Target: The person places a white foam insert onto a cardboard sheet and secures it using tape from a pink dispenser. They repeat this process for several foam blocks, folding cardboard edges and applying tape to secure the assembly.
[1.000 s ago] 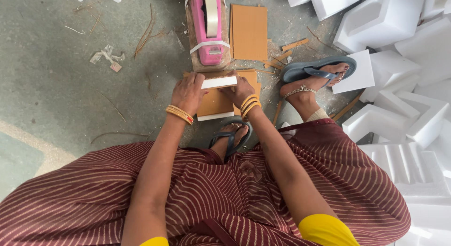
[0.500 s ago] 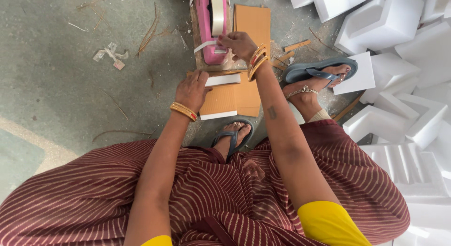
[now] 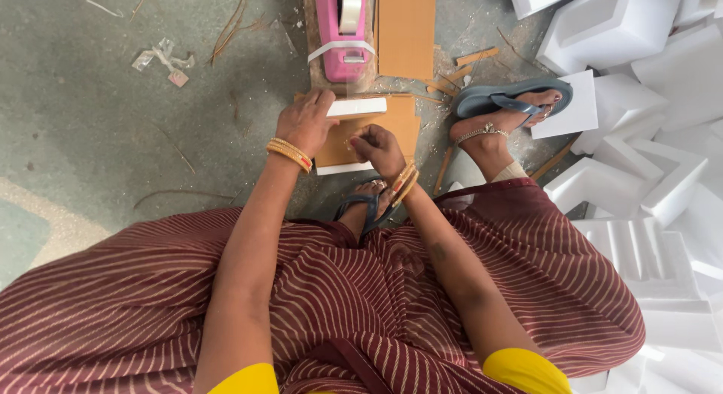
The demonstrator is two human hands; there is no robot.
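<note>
A flat packet of brown cardboard over white foam (image 3: 361, 135) lies on the concrete floor in front of me. My left hand (image 3: 305, 123) presses down on its far left corner, fingers curled over the white foam edge. My right hand (image 3: 374, 149) rests on the cardboard face with fingers pinched together, seemingly on a strip of clear tape that I cannot make out clearly. A pink tape dispenser (image 3: 343, 29) with a roll of clear tape stands just beyond the packet. Both wrists wear gold bangles.
A loose brown cardboard sheet (image 3: 406, 31) lies right of the dispenser. Several white foam blocks (image 3: 640, 55) are piled along the right side. My sandalled feet (image 3: 512, 108) sit beside and below the packet. Scraps of cardboard, twigs and a crumpled wrapper (image 3: 162, 60) litter the floor.
My right hand reached up to the tape dispenser, then came back down onto the cardboard face. My left hand stayed holding the packet's far left corner.
</note>
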